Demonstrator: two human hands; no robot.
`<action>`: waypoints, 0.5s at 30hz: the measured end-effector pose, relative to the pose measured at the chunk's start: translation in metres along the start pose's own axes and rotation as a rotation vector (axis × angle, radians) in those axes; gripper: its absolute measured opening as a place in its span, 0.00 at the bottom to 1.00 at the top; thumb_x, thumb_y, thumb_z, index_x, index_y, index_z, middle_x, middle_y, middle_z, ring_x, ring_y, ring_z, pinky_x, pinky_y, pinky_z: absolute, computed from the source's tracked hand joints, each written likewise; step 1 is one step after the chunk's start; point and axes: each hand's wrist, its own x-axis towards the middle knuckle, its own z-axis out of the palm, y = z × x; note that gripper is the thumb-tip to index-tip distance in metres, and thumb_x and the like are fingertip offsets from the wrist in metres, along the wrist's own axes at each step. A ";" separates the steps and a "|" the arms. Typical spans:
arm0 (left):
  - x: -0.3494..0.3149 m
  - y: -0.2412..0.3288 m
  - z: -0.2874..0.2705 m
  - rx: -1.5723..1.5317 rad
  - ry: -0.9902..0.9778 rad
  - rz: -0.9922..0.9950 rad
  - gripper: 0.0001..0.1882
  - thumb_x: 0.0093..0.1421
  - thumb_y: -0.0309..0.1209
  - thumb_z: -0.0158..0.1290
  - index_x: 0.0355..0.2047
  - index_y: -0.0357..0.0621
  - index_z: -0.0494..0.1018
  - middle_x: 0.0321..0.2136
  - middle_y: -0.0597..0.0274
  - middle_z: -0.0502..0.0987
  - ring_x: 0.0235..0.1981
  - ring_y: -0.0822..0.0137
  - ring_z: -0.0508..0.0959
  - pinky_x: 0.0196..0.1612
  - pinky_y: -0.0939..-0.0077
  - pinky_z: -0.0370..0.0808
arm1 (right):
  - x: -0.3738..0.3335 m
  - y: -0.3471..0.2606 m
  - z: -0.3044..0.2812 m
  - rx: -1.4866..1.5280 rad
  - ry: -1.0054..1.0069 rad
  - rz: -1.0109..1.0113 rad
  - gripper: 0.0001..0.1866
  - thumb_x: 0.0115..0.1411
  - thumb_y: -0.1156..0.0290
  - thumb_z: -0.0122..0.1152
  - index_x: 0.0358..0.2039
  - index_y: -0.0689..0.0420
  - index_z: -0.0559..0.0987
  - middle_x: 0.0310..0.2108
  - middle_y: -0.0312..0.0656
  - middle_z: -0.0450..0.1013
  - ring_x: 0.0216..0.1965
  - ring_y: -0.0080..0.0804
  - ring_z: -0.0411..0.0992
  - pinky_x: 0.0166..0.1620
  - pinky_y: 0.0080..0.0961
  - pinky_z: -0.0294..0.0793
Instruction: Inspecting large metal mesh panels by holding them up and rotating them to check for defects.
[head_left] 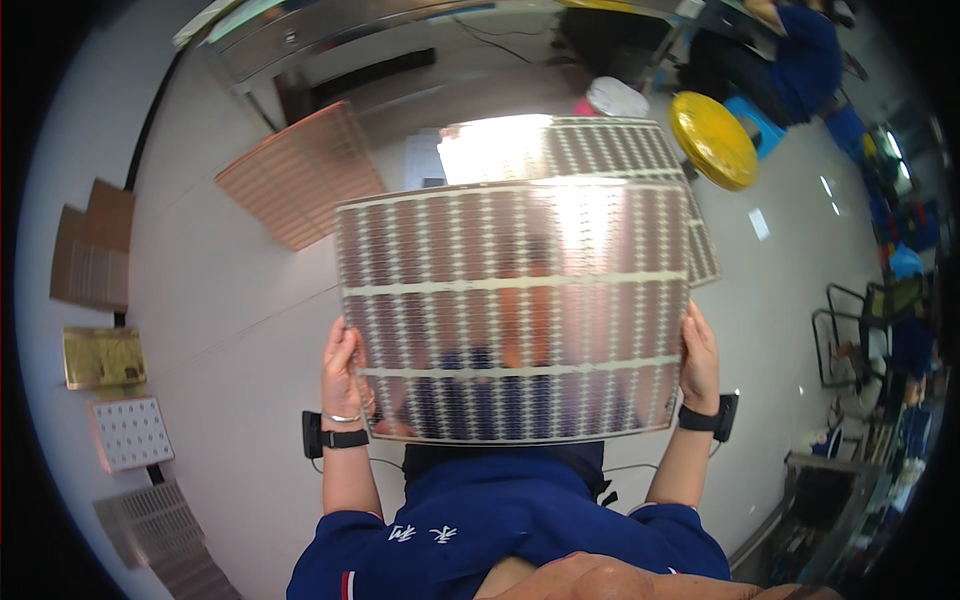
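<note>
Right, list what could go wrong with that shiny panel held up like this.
The thin patterned sheet is gripped only at its side edges by the left hand and right hand, so it might bow, crease or slip. If it drops, it could strike the similar sheet lying on the white table.

White tabletop (230, 300) carries a copper-coloured patterned sheet (300, 175) lying flat at upper left. Along the left edge: two brown sheets (95, 255), a gold-toned panel (103, 357), a white dotted panel (130, 433), grey gridded panels (160, 525). Second reflective gridded sheet (600, 145) lies flat at upper centre. Yellow round stool (712, 140) beyond the table, right; another person in blue (805, 55) near it. White round object (617, 97) at the far edge.
</note>
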 end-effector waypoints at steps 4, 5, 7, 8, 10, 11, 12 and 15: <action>0.000 0.003 0.001 0.045 -0.006 0.016 0.16 0.60 0.26 0.47 0.49 0.40 0.64 0.35 0.68 0.74 0.35 0.80 0.73 0.42 0.86 0.70 | -0.001 0.008 -0.010 -0.021 0.036 -0.021 0.23 0.63 0.69 0.43 0.57 0.66 0.59 0.37 0.36 0.68 0.36 0.19 0.66 0.40 0.15 0.65; -0.001 0.003 0.003 0.081 -0.024 0.005 0.17 0.60 0.26 0.47 0.50 0.41 0.64 0.35 0.69 0.74 0.37 0.80 0.72 0.43 0.85 0.68 | -0.001 0.008 -0.011 -0.053 0.021 -0.025 0.23 0.63 0.69 0.44 0.57 0.65 0.60 0.29 0.31 0.68 0.28 0.15 0.64 0.33 0.12 0.65; 0.000 0.006 0.009 0.122 -0.032 0.009 0.18 0.59 0.27 0.48 0.51 0.41 0.64 0.36 0.69 0.73 0.38 0.80 0.71 0.45 0.85 0.67 | -0.004 0.006 0.003 -0.091 0.181 -0.006 0.22 0.63 0.68 0.45 0.56 0.64 0.61 0.20 0.26 0.60 0.20 0.11 0.55 0.25 0.10 0.58; -0.001 0.009 0.014 0.144 -0.054 -0.001 0.19 0.59 0.28 0.48 0.51 0.42 0.64 0.37 0.69 0.73 0.39 0.79 0.70 0.46 0.84 0.66 | -0.004 0.004 0.007 -0.099 0.187 -0.014 0.22 0.63 0.68 0.45 0.55 0.64 0.62 0.21 0.27 0.61 0.23 0.12 0.58 0.28 0.11 0.60; -0.005 0.013 0.021 0.229 -0.050 0.004 0.21 0.59 0.30 0.49 0.52 0.42 0.63 0.40 0.70 0.72 0.41 0.78 0.70 0.47 0.82 0.65 | -0.002 0.010 0.004 -0.091 0.169 -0.029 0.22 0.63 0.68 0.45 0.55 0.64 0.62 0.21 0.27 0.61 0.24 0.12 0.58 0.30 0.11 0.61; -0.004 0.014 0.019 0.224 -0.036 0.020 0.21 0.59 0.30 0.49 0.52 0.42 0.63 0.40 0.70 0.72 0.41 0.78 0.70 0.47 0.82 0.65 | -0.001 0.012 0.003 -0.083 0.178 -0.043 0.22 0.63 0.68 0.45 0.55 0.64 0.62 0.21 0.27 0.61 0.25 0.12 0.59 0.31 0.11 0.61; -0.004 0.013 0.017 0.234 -0.035 0.005 0.20 0.59 0.30 0.49 0.52 0.43 0.64 0.39 0.71 0.72 0.41 0.80 0.70 0.48 0.84 0.65 | 0.000 0.011 0.003 -0.065 0.154 -0.046 0.22 0.63 0.68 0.46 0.55 0.65 0.62 0.23 0.27 0.62 0.27 0.12 0.59 0.34 0.10 0.60; -0.005 0.020 0.017 0.247 -0.049 -0.067 0.18 0.60 0.32 0.48 0.50 0.43 0.66 0.38 0.71 0.73 0.40 0.80 0.71 0.47 0.85 0.65 | 0.010 0.010 0.004 -0.087 0.145 -0.050 0.22 0.63 0.68 0.46 0.56 0.65 0.62 0.23 0.27 0.62 0.27 0.12 0.59 0.32 0.11 0.60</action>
